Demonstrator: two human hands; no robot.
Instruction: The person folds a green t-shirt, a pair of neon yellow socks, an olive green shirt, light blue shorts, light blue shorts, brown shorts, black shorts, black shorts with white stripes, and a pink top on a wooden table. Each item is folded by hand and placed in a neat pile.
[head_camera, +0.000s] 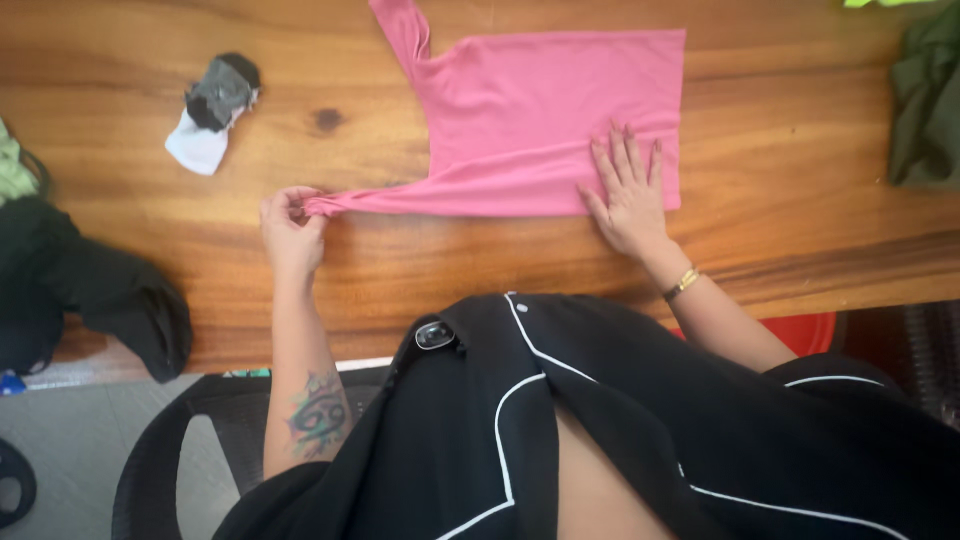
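Pink top (545, 110) lies spread flat on the wooden table (400, 270), and one sleeve is drawn out long toward the near edge. Left hand (292, 228) is pinched shut on the cuff end of that sleeve, fingers bunched around the fabric. Right hand (628, 192) is open, palm down, fingers spread, pressing the body of the top near its lower hem. Looks to me like the sleeve-folding stage: the sleeve would want carrying across the body while the flat hand keeps the cloth from sliding. Off to the left sits a grey and white sock (213, 110), well apart; dark clothes (95, 290) hang over the table's left end, a green garment (925, 95) at the right.
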